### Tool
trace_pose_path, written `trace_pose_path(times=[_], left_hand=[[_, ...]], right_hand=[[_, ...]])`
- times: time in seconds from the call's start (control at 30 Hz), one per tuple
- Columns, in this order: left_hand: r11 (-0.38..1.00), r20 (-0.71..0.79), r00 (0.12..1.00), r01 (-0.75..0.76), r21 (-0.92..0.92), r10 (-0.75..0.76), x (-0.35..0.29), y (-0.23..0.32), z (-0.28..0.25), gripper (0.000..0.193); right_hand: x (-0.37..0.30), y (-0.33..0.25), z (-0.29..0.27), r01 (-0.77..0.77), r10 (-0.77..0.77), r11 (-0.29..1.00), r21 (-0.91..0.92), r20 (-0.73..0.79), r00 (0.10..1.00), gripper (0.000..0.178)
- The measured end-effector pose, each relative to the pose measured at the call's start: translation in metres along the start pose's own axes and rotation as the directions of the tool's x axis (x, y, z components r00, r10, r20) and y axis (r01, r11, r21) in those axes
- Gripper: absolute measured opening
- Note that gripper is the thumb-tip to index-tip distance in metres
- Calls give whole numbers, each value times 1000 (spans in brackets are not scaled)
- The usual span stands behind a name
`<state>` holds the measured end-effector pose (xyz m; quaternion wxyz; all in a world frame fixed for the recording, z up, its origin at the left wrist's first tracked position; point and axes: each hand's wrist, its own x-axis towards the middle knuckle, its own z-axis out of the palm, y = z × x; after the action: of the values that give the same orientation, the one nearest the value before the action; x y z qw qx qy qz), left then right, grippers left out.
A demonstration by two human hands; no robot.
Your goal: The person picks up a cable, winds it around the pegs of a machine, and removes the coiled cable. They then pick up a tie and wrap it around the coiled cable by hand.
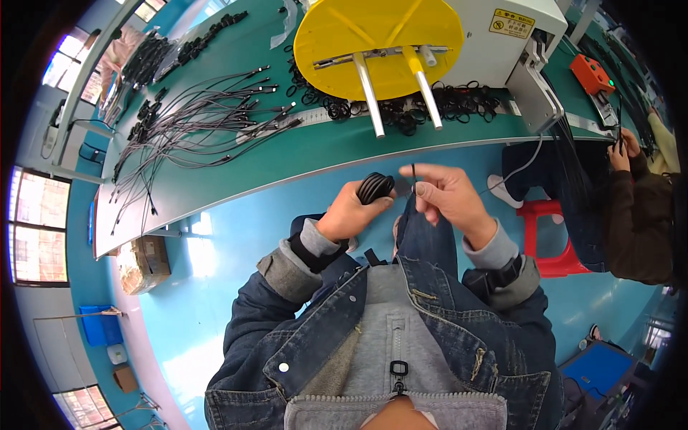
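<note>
Head view: at frame centre, your left hand closes around a coiled black cable, while your right hand pinches its thin loose end between thumb and forefinger, just below the green workbench and yellow winding disc at top.

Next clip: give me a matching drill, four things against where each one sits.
Things:
1. cable coil
2. yellow disc
3. red stool
4. loose cables

Places:
A. on the floor, right of the person
B. spread on the green table, far left
C. in the left hand
D. on the white machine

Pairs: 1-C, 2-D, 3-A, 4-B
</note>
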<state>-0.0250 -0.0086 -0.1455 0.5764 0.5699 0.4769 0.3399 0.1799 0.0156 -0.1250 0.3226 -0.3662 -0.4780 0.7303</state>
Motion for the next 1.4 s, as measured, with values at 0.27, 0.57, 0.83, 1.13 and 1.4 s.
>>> trace_pose_path(times=[0.27,0.57,0.83,1.13,1.4], left_hand=[[986,262,953,165,-27,-153,1,10,-4,16],[961,132,956,-248,-123,264,6,-12,7,39],[784,460,868,413,-463,-185,5,-2,-1,55],[849,270,959,218,-482,-93,-1,5,4,37],[974,32,997,73,-216,-68,-4,-11,8,28]], right_hand=[[13,-37,5,38,58,898,-438,204,977,47],[25,23,5,310,-225,862,-400,247,943,41],[15,8,-3,194,-206,950,-244,-28,978,22],[31,27,-5,295,-343,613,-733,89,935,13],[19,34,13,277,-417,662,-697,-34,908,11]])
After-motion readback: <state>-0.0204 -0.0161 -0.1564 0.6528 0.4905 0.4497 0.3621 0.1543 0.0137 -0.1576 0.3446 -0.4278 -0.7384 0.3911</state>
